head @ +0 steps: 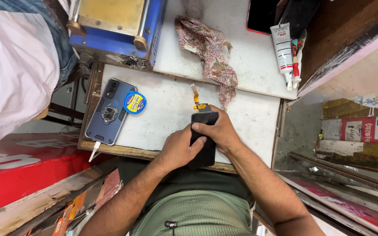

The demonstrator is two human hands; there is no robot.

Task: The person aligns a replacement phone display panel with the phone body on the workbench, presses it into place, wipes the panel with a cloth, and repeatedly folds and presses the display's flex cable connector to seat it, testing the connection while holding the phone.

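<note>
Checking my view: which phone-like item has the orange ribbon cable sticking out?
The black screen panel held in both hands; the blue-cased phone lies untouched at left.

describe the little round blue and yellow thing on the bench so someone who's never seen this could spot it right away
Start at the white work board in front of the person. Near its left edge lies a phone in a dark blue rugged case, face down. The round spool rests against that phone's upper right corner: a flat blue disc with a yellow centre label, the only round thing on the board.
</note>
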